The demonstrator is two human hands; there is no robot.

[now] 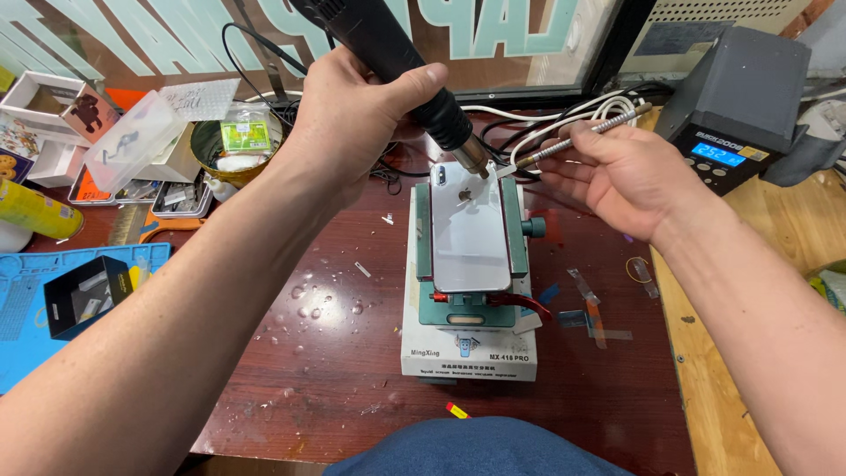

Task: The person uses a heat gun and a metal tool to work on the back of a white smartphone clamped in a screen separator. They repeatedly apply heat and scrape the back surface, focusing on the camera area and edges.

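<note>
The phone (470, 236) has a glossy, mirror-smooth back, seemingly glass, clamped in a matt green metal jig (520, 231). Above the phone, the heat gun (414, 75) is matt black plastic with a metal nozzle. The table (335, 370) under the jig is glossy dark wood, wet-spotted.

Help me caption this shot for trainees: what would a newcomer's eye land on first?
First the phone, back up, clamped in a green fixture on a white base at the centre of the dark red table. Next the left hand gripping a black hot-air gun, nozzle aimed at the phone's top edge, while the right hand holds a thin metal tool there. At upper right sits a grey station with a lit blue display.
</note>
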